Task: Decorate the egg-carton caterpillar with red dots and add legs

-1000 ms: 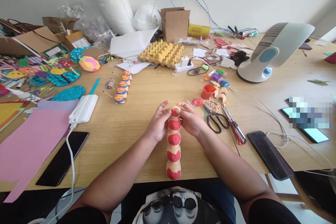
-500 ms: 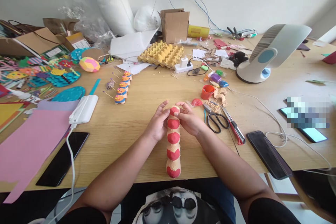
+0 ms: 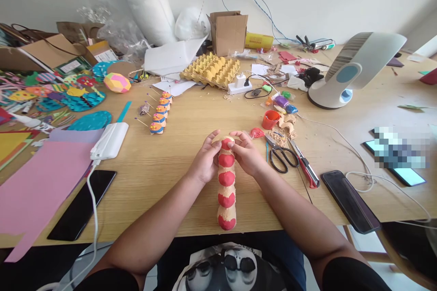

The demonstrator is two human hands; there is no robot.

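Observation:
A bumpy egg-carton strip (image 3: pixel 226 178), its humps coated in red clay with peach clay between them, lies lengthwise in front of me. My left hand (image 3: pixel 206 157) pinches its far end from the left, thumb on the side of the last hump. From the right, my right hand (image 3: pixel 246 152) grips the same end, its thumb against the red clay. The fingertips behind that end are partly hidden. Beyond my left hand sits a similar strip (image 3: pixel 160 113) in blue and orange, with thin sticks poking out. Close to my right hand lie black-handled scissors (image 3: pixel 282 154).
A red utility knife (image 3: pixel 305 166), a red cup (image 3: pixel 271 119) and colored clay packets (image 3: pixel 282 101) are at right, near a phone (image 3: pixel 350 200) and a white fan (image 3: pixel 351 70). A power bank (image 3: pixel 109 141) and pink sheet (image 3: pixel 44 182) lie left. A yellow egg tray (image 3: pixel 210 70) stands behind.
My right thumb has shifted slightly on the red clay at the far end. Otherwise the hands and strip stay in place; the whole view has moved a little.

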